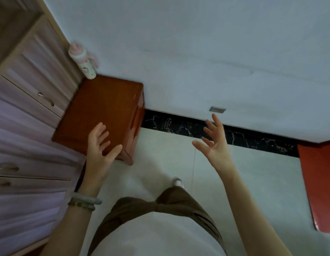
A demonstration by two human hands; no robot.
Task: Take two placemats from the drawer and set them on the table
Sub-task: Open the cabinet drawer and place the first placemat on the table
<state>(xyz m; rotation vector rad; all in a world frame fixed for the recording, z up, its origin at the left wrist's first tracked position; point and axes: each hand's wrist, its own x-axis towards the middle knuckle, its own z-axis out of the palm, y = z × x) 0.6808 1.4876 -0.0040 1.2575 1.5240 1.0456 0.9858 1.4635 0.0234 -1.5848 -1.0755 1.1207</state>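
"Placemats — where are they?"
"I cannot tell. Both hands hold nothing. The left hand (99, 145), fingers spread wide, is over the near edge of the small red-brown wooden table (103, 109). The right hand (214, 143), fingers spread too, is up in the air over the pale floor (252, 172)."
"And the drawers?"
"The pale wooden drawers with metal handles (31, 100) are shut — just left of the table. A pink and white bottle (83, 61) stands at the table's far corner."

A home room: pale drawer cabinet (27, 100), small wooden table (101, 115), tiled floor (252, 182).
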